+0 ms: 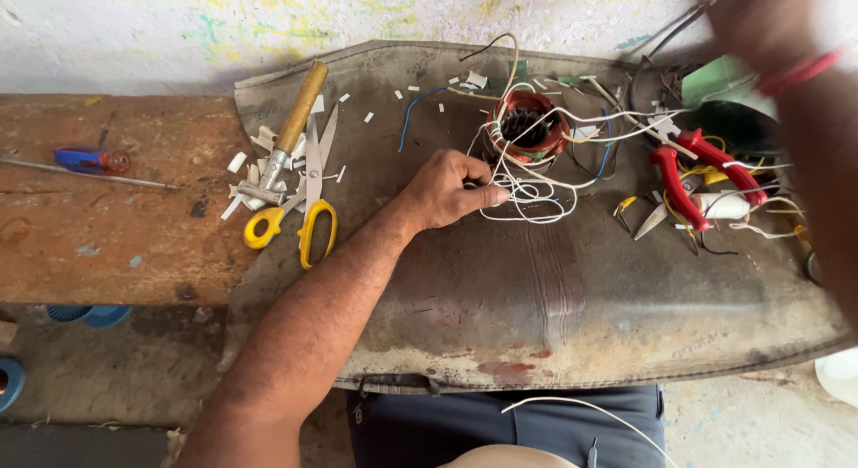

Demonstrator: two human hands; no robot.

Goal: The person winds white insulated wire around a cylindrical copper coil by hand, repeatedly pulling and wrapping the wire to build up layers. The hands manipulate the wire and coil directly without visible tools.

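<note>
My left hand (444, 192) rests on a grey mat (536, 289), fingers closed on a bundle of looped white cord (529, 196). Just beyond it stands a small motor stator (527, 128) with copper-coloured windings and a dark toothed bore. White cords run from the stator up to the right. My right hand (760, 21) is raised at the top right edge and blurred. A red band (804, 70) circles its wrist. What that hand holds is not clear.
Yellow-handled scissors (308, 200) and a wooden-handled tool (297, 121) lie left of my hand among white sleeve scraps. Red-handled pliers (693, 177), a white roll (724, 204) and tangled wires lie on the right. A blue screwdriver (89, 160) sits on the rusty bench (116, 244).
</note>
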